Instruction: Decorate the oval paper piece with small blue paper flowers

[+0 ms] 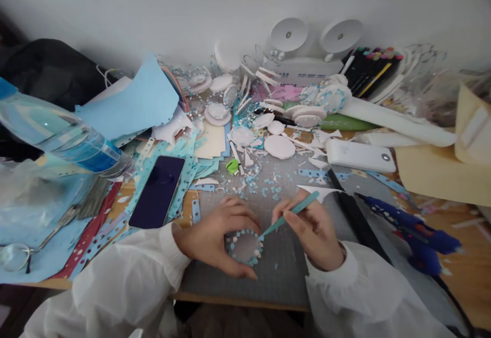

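Observation:
My left hand (222,235) lies on the grey mat (284,282) with thumb and fingers curled around a round white disc (245,247), holding it. Small blue and white paper flowers line the disc's rim. In my right hand (312,230), pinched between thumb and fingers, is a pair of teal tweezers (293,211). Its tip meets the upper right rim of the disc, at a small blue flower. Whether the tip grips that flower is too small to tell. Loose blue and white paper flowers (270,187) are scattered on the mat just beyond my hands.
A phone (157,192) and a large water bottle (72,136) are on the left. A blue glue gun (414,230) and a white power bank (360,156) lie on the right. White discs (279,147), paper scraps and a pen holder (378,72) crowd the back.

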Demonstrator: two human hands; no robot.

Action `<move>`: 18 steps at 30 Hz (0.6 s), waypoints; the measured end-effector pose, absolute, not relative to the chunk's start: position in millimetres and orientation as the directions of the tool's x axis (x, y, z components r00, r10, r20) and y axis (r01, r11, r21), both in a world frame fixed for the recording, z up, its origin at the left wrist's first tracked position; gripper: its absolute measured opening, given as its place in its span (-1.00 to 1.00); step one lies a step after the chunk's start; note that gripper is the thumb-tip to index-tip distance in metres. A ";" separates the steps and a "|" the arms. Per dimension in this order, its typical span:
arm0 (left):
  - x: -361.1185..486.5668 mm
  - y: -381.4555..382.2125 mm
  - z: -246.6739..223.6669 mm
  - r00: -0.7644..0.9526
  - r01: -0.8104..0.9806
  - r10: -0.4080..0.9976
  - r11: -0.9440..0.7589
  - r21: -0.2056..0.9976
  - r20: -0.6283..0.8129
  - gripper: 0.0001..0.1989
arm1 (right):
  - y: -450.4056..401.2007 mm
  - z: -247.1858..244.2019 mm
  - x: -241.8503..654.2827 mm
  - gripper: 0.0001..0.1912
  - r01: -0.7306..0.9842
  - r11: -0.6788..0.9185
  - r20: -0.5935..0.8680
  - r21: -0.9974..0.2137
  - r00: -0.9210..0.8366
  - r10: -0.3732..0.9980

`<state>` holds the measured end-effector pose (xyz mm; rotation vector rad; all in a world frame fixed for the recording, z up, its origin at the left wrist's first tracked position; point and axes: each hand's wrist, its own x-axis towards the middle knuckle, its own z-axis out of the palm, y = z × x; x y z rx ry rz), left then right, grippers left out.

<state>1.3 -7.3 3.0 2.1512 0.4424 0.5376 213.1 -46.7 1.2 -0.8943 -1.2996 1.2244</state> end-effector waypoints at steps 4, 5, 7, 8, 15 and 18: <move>2.5 -7.1 0.6 0.824 0.113 0.515 -0.558 0.822 0.236 -0.45 | -46.7 3.9 213.9 -0.87 -0.156 0.208 0.232 -0.966 -0.159 0.960; 2.9 -7.1 0.0 0.823 0.111 0.517 -0.555 0.825 0.237 -0.46 | -46.8 3.7 214.1 -0.88 -0.153 0.212 0.237 -0.965 -0.169 0.957; 3.3 -7.2 -1.0 0.819 0.107 0.521 -0.550 0.828 0.240 -0.46 | -47.5 2.8 214.0 -0.90 -0.152 0.222 0.249 -0.963 -0.188 0.950; 3.4 -7.2 -1.4 0.818 0.108 0.524 -0.547 0.830 0.239 -0.45 | -48.0 2.2 213.9 -0.91 -0.150 0.225 0.252 -0.963 -0.196 0.948; 2.5 -7.3 -5.3 0.812 0.116 0.530 -0.556 0.823 0.244 -0.42 | -50.5 -0.6 213.0 -0.95 -0.067 0.275 0.283 -0.959 -0.218 0.934; 2.3 -7.5 -6.4 0.812 0.115 0.529 -0.561 0.820 0.247 -0.42 | -50.0 0.1 213.0 -0.95 -0.036 0.301 0.302 -0.953 -0.218 0.928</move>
